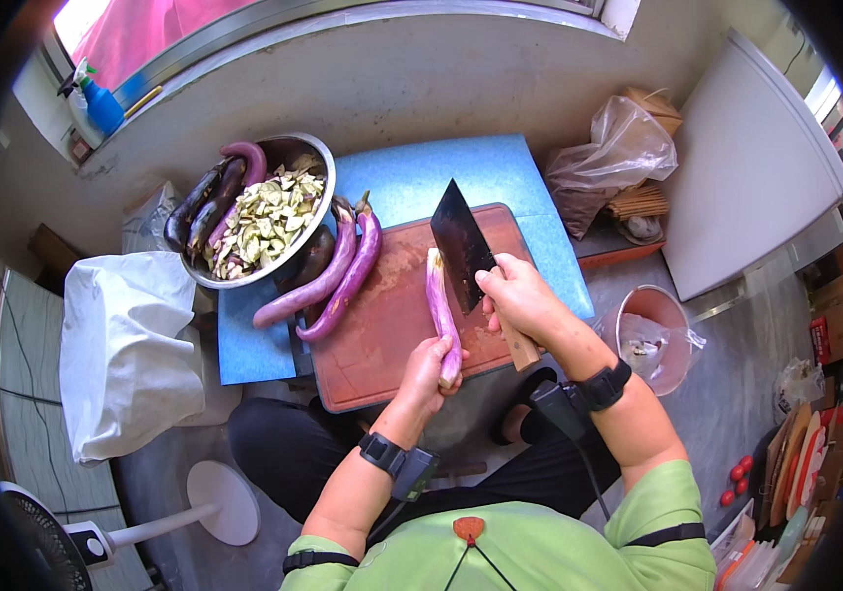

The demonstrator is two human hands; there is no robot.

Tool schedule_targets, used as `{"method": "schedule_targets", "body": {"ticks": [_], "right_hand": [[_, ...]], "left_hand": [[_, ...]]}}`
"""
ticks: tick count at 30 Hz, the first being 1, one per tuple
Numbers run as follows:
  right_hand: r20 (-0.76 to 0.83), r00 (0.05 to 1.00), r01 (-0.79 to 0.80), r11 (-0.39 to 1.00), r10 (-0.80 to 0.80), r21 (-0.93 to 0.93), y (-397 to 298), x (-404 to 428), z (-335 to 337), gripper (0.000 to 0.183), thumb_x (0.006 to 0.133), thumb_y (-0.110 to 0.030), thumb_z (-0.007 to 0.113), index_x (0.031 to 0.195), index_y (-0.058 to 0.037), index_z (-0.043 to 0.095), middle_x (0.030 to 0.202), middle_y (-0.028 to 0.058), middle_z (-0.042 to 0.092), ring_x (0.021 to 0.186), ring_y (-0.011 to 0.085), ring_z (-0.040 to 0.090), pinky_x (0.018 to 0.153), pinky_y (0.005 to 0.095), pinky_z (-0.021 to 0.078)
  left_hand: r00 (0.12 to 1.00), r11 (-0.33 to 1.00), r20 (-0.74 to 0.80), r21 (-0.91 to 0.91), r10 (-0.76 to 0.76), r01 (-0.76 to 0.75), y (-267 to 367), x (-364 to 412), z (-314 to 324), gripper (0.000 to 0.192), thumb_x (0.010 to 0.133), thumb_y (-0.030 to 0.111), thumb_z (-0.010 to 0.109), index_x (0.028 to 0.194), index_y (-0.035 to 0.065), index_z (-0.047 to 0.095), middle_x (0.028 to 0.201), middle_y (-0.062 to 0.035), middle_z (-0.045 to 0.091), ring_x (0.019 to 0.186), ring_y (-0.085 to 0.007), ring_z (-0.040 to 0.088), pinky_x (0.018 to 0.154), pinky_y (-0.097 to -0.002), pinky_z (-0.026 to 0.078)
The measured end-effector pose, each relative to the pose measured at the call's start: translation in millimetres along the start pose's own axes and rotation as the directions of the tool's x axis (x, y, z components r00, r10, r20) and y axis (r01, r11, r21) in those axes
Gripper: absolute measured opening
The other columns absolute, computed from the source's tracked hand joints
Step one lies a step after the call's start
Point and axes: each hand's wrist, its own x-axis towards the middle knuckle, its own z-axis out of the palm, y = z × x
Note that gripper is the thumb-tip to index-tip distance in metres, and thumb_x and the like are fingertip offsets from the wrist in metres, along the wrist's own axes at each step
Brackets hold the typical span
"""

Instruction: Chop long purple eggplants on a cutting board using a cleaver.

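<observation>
My left hand [427,371] grips the near end of a long purple eggplant [440,299] whose far end is pale. In my right hand [521,295] is a cleaver [463,247] by its wooden handle, its dark blade raised beside the eggplant's far end. Whether the blade touches the eggplant I cannot tell. Beneath both lies a reddish-brown cutting board [377,354]. Two whole purple eggplants [340,273] lie along the board's left side. Beyond them a steel bowl [327,159] holds cut eggplant pieces [273,214] and several whole eggplants [218,199].
The board rests on a blue-topped table [436,159]. A lined bin [650,310] stands on the floor at right, near a white appliance-like panel [746,162]. To the left are a white cloth-covered object [129,347] and a pedestal fan [162,521]. Plastic bags [613,148] sit beyond the table.
</observation>
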Motion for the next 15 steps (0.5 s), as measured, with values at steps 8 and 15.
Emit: {"method": "schedule_targets", "body": {"ticks": [8,15], "right_hand": [[-0.012,0.998,-0.067,0.996,0.067,-0.058,-6.0,12.6,5.3,0.022,0.095,-0.020,0.051,0.102,0.0000,0.051,0.070,0.0058,0.056,0.047,0.0150,0.056,0.045,0.0305,0.0459],[-0.006,0.993,-0.118,0.989,0.118,-0.084,-16.9,15.7,7.1,0.022,0.094,-0.020,0.050,0.102,0.0006,0.051,0.071,0.0065,0.056,0.049,0.0163,0.057,0.045,0.0323,0.0472]], "left_hand": [[0.979,0.985,-0.139,0.109,0.146,-0.132,0.1,-3.4,24.6,0.044,0.097,0.018,0.050,0.137,0.0102,0.033,0.079,-0.0090,0.058,0.046,-0.0152,0.048,0.036,-0.0287,0.036],[0.973,0.964,-0.001,0.132,0.232,-0.230,-2.9,1.8,18.9,0.074,0.098,0.012,0.047,0.154,0.0196,-0.001,0.076,-0.0052,0.054,0.047,-0.0129,0.046,0.038,-0.0278,0.039]]}}
